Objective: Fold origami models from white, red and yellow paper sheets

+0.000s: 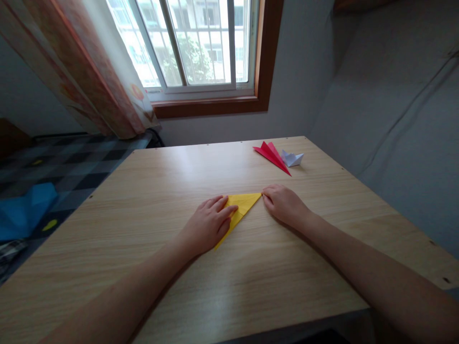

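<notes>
A yellow sheet of paper point(244, 201), folded into a triangle, lies flat on the wooden table point(172, 177). My left hand point(210, 220) rests on its left part with the fingers stretched out over the paper, hiding some of it. At the triangle's right tip, my right hand point(281, 203) is closed, thumb and fingers pinching the pointed corner. A crease line crosses the paper near its lower edge. One narrow corner sticks out below my left hand.
Toward the back right of the table lie a red paper plane point(272, 156) and a white paper boat point(292, 158), close together. A bed with a checked cover point(79, 160) stands at the left, with a blue folded paper point(30, 208) on it. Walls and a window point(201, 48) are beyond.
</notes>
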Demonstrator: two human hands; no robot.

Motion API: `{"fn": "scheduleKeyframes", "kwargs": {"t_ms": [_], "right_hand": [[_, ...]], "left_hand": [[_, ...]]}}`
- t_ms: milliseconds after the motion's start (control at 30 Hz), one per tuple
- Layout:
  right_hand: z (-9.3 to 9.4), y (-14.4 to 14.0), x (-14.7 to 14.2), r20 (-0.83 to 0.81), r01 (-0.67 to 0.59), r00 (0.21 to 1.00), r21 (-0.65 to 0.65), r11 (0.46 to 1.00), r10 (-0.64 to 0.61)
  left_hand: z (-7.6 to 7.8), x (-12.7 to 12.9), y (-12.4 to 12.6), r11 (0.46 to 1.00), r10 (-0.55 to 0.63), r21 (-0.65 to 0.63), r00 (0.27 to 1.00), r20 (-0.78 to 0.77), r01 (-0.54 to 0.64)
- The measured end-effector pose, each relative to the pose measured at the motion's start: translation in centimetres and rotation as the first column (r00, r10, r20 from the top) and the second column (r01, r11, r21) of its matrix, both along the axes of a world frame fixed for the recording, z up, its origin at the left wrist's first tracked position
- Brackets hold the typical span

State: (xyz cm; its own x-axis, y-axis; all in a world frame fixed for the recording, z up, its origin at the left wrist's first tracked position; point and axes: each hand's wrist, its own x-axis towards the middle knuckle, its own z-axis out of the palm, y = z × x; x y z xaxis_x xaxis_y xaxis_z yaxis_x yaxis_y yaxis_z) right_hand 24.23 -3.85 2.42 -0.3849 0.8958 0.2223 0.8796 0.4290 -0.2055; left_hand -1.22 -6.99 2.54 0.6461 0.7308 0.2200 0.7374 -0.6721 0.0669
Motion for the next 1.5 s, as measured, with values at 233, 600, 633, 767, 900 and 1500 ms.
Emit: {"fn": "scheduleKeyframes", "kwargs": {"t_ms": [233,600,633,767,900,1500], "right_hand": [[0.0,-0.3,-0.3,-0.116,-0.203,0.97,0.106,0.973,0.215],[-0.7,-0.1,-0.6,-0.178,-0.44,0.872,0.12,0.89,0.456],[-0.8,0.0,-0.5,-0.18,-0.451,0.866,0.118,0.885,0.466],[-1.0,0.1,-0.4,-0.187,-0.49,0.844,0.117,0.864,0.503],[-1.1,0.1,-0.4,-0.188,-0.486,0.844,0.131,0.864,0.503],[-0.7,-0.3,-0.7,-0.031,-0.534,0.825,0.284,0.796,0.564]], "left_hand": [[-0.4,-0.4,0.1,1.0,0.003,-0.022,0.999,0.037,-0.002],[-0.4,-0.4,0.9,0.994,0.012,-0.109,0.975,0.223,0.013],[-0.4,-0.5,0.9,0.994,0.01,-0.11,0.972,0.236,0.016],[-0.6,-0.6,1.1,0.994,-0.001,-0.105,0.959,0.285,0.032],[-0.8,-0.7,1.3,0.992,-0.008,-0.115,0.953,0.302,0.045],[-0.4,-0.6,1.2,0.963,0.162,-0.268,0.878,0.451,-0.04]]}}
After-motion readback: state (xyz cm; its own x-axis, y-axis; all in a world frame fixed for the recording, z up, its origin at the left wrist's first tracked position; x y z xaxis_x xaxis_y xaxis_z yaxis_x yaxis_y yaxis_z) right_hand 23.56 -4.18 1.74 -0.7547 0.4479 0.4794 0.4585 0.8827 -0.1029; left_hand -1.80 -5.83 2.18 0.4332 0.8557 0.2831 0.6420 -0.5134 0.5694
